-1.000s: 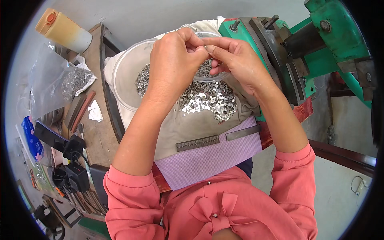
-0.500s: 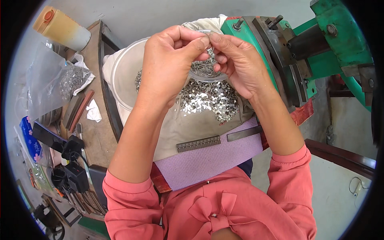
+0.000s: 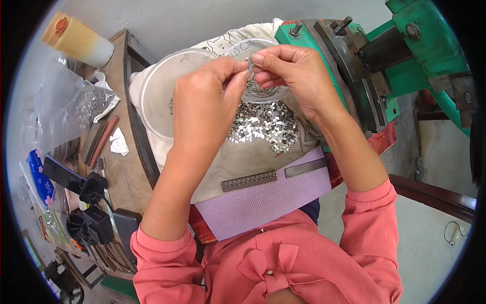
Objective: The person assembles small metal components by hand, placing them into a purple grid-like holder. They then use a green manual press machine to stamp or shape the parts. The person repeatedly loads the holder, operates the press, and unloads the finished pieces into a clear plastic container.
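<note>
Above a clear round bowl (image 3: 283, 94) of thin silvery metal pieces (image 3: 260, 87), both hands meet at the fingertips. My left hand (image 3: 205, 104) is closed in a pinch, its thumb and forefinger close to the other hand's fingers. My right hand (image 3: 298, 76) also pinches, thumb against forefinger. Between them a small bit of metal seems to show, too small to name. A heap of small flat shiny metal pieces (image 3: 260, 126) lies on the beige cloth (image 3: 202, 182) just below the bowl. Nearer to me are a notched metal bar (image 3: 249, 181) and a plain flat metal bar (image 3: 306, 167).
A green machine press (image 3: 420, 66) stands at the right. A large clear round tray (image 3: 152, 114) lies under my left forearm. Purple matting (image 3: 263, 205) covers the near edge. On the left bench are a yellowish jug (image 3: 78, 40), a plastic bag (image 3: 61, 106) and a phone (image 3: 61, 171).
My hands have come slightly down and to the left, and their fingertips have parted a little. More of the bowl and the patterned cloth behind it now shows.
</note>
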`<state>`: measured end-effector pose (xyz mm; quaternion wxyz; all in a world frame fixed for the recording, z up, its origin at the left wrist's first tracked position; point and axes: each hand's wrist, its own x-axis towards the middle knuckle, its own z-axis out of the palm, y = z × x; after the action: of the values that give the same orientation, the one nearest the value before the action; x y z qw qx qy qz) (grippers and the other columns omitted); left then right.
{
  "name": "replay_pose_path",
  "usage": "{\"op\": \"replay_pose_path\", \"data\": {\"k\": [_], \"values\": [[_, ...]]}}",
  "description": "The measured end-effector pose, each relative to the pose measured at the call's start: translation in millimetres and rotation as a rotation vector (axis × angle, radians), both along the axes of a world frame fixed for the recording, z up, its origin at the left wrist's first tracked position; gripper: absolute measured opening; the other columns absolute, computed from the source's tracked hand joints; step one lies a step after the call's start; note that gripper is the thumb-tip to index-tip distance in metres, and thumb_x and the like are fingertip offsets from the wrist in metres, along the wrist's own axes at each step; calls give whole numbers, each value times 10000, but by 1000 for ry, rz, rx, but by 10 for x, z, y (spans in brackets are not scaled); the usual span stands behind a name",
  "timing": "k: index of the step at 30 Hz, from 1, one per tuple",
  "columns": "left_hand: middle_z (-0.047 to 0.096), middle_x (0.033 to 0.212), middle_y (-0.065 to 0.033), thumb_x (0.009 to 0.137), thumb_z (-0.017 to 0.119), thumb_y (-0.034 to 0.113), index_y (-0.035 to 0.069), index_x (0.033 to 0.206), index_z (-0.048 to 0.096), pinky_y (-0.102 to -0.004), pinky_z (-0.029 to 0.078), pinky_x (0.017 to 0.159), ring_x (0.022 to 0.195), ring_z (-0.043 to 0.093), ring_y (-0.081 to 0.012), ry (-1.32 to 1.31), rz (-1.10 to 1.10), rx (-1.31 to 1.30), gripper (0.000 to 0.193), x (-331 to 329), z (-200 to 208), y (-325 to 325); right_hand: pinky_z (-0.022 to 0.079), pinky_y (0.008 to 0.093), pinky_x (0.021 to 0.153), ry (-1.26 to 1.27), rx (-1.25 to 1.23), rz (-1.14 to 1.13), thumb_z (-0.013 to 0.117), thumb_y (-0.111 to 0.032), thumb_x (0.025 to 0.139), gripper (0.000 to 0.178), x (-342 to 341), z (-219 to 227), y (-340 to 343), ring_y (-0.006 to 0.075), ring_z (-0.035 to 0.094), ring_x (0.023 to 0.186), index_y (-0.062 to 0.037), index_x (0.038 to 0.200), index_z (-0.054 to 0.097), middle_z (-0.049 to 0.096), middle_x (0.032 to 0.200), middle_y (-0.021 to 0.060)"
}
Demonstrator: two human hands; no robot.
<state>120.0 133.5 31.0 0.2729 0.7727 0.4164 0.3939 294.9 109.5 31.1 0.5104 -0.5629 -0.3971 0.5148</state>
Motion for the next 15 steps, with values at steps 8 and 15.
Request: {"op": "replay_pose_path", "data": {"k": [8, 15], "values": [[718, 1030, -130, 817, 746, 31, 71, 1059, 747, -383, 578, 746, 886, 716, -286, 112, -168, 239, 245, -470, -20, -818, 564, 252, 702, 58, -3, 44, 739, -148, 928, 201, 59, 13, -523, 120, 690, 726, 40, 1000, 733, 733, 885, 61], [581, 1379, -121, 761, 783, 113, 230, 1198, 726, -447, 519, 971, 1217, 603, -301, 490, -436, 189, 457, -670, -361, -1290, 527, 312, 637, -413, 114, 259, 750, -136, 878, 112, -138, -308, -939, 173, 685, 695, -42, 939, 748, 727, 842, 64]]}}
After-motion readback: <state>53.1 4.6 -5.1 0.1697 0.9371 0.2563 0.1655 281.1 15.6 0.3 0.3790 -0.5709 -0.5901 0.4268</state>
